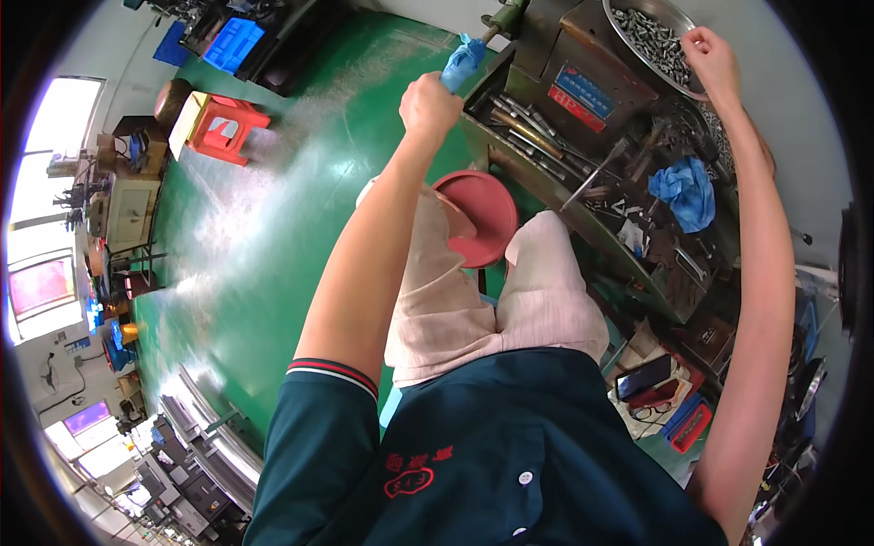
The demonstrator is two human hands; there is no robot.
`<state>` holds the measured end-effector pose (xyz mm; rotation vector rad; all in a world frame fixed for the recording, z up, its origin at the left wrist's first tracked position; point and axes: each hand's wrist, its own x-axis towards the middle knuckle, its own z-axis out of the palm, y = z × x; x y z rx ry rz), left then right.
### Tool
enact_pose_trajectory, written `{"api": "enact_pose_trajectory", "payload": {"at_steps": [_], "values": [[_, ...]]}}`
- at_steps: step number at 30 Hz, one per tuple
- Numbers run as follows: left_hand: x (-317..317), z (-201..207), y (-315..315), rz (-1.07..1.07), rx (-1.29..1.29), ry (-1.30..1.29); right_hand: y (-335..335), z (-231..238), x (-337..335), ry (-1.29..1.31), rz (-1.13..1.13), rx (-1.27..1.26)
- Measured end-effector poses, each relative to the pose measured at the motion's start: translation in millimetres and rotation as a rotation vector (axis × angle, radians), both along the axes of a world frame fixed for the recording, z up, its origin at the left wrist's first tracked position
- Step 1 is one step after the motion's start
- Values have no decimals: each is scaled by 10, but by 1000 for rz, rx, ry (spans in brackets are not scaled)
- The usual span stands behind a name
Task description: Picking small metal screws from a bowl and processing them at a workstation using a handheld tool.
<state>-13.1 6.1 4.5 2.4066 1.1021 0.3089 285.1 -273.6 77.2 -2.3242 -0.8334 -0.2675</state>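
Observation:
My left hand [431,105] is closed around a lever handle wrapped in crinkled blue material [463,64], which joins a metal shaft [492,34] at the top. At the upper right, my right hand [713,64] is over the edge of a round metal bowl [615,35]. Its fingers are bent together in a pinch, and whatever they hold is hidden. Many small grey metal parts [648,41] fill the bowl beside those fingertips.
Metal rods [528,132] lie in a tray below the machine. A crumpled blue cloth [685,193] and a wrench [690,264] rest on the dark bench. Between bench and knees stands a red round stool [482,218]. A phone [643,377] lies lower right.

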Motion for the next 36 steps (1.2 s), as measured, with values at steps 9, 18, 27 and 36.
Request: {"api": "enact_pose_trajectory", "payload": {"at_steps": [9, 18, 27, 36], "values": [[0, -3, 0, -20, -12, -9, -42, -30, 78, 8, -1, 32], [-3, 21, -10, -16, -11, 8, -36, -15, 91, -22, -22, -10], [9, 11, -25, -12, 36, -1, -15, -4, 43, -10, -2, 27], [6, 35, -39, -18, 19, -9, -33, -35, 88, 20, -22, 20]]}}
